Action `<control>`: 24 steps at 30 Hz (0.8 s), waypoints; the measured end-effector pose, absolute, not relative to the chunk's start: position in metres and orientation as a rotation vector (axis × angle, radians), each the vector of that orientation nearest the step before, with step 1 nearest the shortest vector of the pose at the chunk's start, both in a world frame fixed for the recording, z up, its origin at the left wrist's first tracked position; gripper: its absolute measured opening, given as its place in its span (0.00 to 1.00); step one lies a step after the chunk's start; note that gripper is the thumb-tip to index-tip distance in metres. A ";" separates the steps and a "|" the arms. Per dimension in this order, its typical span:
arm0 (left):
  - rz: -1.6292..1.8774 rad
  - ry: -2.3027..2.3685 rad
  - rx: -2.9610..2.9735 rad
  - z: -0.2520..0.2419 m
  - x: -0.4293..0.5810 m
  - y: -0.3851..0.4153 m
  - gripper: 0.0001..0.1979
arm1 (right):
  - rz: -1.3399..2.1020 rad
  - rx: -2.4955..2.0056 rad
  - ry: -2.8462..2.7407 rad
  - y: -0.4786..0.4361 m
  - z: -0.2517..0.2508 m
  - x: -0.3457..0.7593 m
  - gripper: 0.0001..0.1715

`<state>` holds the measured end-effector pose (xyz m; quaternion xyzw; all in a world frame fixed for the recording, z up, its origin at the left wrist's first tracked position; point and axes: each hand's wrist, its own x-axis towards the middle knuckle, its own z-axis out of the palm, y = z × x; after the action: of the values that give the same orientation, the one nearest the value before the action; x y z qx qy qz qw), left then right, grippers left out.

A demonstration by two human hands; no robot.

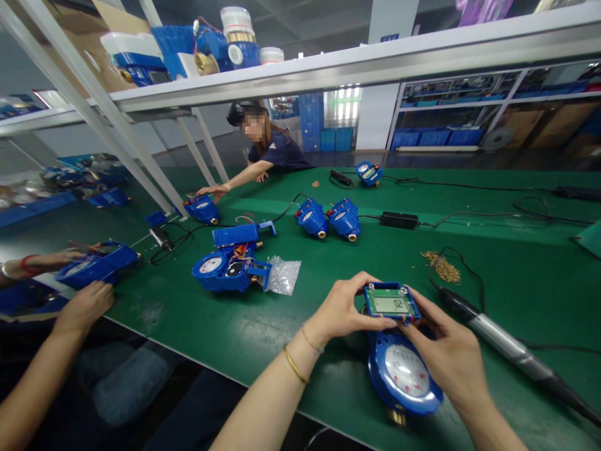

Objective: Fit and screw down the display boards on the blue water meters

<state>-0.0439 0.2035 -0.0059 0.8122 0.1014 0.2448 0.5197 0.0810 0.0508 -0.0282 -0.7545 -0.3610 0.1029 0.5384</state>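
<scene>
The grey screen (pixel 393 305) of the display module (pixel 387 292) shows digits that look like "02", the only characters that can be made out; the number row on the round white dial (pixel 407 371) of the nearest blue meter (pixel 375 366) is too blurred to read; so are the pale emblem (pixel 272 145) on a co-worker's dark shirt (pixel 292 152) and the small dark sign (pixel 389 38) on the pillar (pixel 392 66).

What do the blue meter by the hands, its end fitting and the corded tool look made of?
Meter housing: probably glossy plastic; even blue, bright highlights.
End fitting: likely brass; yellowish metallic sheen.
Corded tool: seemingly metal barrel, silvery shine; black ends, perhaps plastic.
</scene>
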 end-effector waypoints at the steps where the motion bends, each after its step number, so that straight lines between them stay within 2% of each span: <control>1: 0.594 0.269 1.965 -0.005 -0.044 0.202 0.29 | 0.235 -1.789 -0.871 0.051 -0.029 0.081 0.38; 6: 0.657 0.425 2.009 -0.004 -0.041 0.191 0.30 | 0.209 -1.791 -0.925 0.052 -0.027 0.082 0.35; 16: 0.799 0.431 1.967 -0.008 -0.039 0.186 0.25 | 0.262 -1.810 -0.875 0.048 -0.026 0.078 0.36; 18: 0.825 0.455 1.973 -0.007 -0.038 0.183 0.26 | 0.204 -1.859 -0.831 0.046 -0.025 0.075 0.31; 21: 0.891 0.419 2.038 -0.007 -0.038 0.180 0.26 | 0.137 -1.905 -0.934 0.044 -0.019 0.070 0.14; 22: 0.924 0.388 2.070 -0.008 -0.038 0.180 0.26 | 0.140 -1.889 -0.985 0.044 -0.016 0.069 0.11; 24: 0.988 0.334 2.138 -0.009 -0.038 0.182 0.27 | 0.176 -1.835 -1.013 0.045 -0.012 0.066 0.12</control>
<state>-0.0383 0.1820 -0.0092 0.8343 0.1302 0.3855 0.3721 0.0655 0.0447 -0.0121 -0.7574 -0.4180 0.0728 0.4963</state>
